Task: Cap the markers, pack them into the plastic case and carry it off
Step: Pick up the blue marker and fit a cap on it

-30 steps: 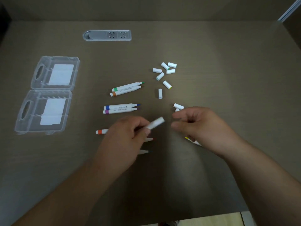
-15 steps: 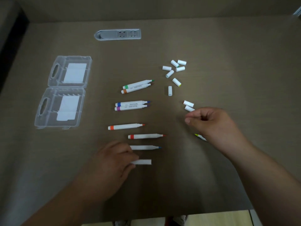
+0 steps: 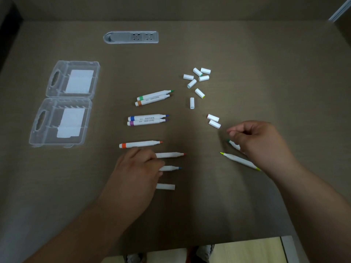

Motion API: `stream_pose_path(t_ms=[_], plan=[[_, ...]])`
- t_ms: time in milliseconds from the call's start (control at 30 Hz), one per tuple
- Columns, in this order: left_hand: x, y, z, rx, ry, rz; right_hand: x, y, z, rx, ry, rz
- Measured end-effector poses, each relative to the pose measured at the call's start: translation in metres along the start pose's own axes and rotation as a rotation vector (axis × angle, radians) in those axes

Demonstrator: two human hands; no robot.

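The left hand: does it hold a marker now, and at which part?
The left hand lies over the back ends of the red-tipped marker and the blue-tipped marker; whether it grips either cannot be told.

Both forearms are bare with no sleeves, the two hands, left (image 3: 137, 168) and right (image 3: 260, 141), wear no gloves, rings or watch.
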State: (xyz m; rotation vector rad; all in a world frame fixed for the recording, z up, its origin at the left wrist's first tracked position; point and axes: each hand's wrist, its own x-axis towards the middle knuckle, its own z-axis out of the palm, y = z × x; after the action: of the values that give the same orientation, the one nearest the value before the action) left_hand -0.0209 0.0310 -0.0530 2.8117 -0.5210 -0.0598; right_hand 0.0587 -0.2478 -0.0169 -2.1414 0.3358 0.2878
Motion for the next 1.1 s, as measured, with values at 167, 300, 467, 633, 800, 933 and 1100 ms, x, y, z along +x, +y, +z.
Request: stream_pose_path(t_ms=[167,300,467,633,800,933,1100], plan=[[0.017,0.005,0.006,0.016,-0.044,-0.005,0.010,0.009,-0.024,0.000,0.074,0.034],[0.022,0.005,0.013,0.065,-0.071,-0.001,0.013,0.015,-0.034,-0.044,0.108,0.018],[0.021,0.007,0.014,0.074,-0.074,-0.028,0.009,0.019,-0.029,-0.123,0.078,0.000],[0.027,0.028,-0.004,-0.069,0.006,-0.119,0.016,0.017,-0.015,-0.225,0.066,-0.050],[0.046,0.057,-0.024,-0.469,0.095,-0.380,0.034,0.002,0.014,-0.401,0.110,-0.272],[0.062,0.062,-0.025,-0.730,0.125,-0.627,0.045,-0.008,0.031,-0.564,0.111,-0.318],[0.078,0.057,-0.024,-0.979,0.105,-0.750,0.043,-0.012,0.042,-0.721,0.080,-0.303]])
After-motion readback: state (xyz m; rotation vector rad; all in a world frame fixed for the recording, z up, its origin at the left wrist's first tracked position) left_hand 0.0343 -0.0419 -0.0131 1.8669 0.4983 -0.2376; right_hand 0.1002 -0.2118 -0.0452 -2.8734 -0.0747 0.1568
